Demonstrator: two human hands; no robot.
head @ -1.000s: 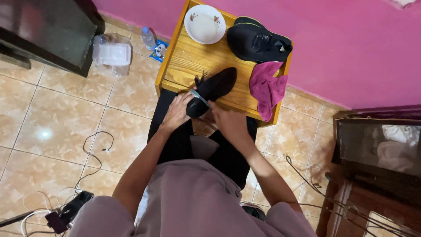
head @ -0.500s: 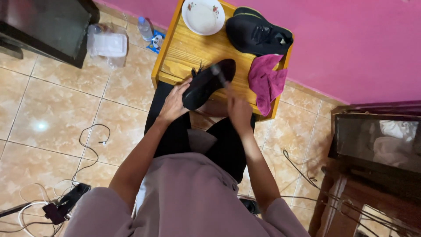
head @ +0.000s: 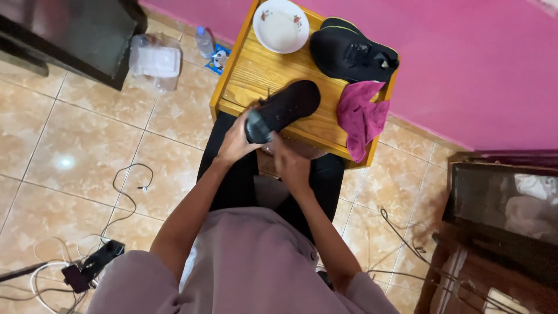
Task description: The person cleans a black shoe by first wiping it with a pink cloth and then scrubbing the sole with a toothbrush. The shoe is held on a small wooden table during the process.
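place: home living room | floor: glossy beige tiles (head: 87,139) | wall: pink-painted (head: 465,58) | furniture: small wooden side table (head: 256,70), dark cabinet (head: 75,29) | clutter: charger cables (head: 125,192), water bottle (head: 204,42)

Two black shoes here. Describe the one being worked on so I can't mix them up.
Find the small wooden table against the pink wall. The shoe lies at its near edge, gripped by the left hand. The other shoe sits untouched at the back, beside the white bowl.

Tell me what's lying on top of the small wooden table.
On the wooden table: a white plate, a black shoe and a magenta cloth. The held shoe hides the tabletop beneath it.
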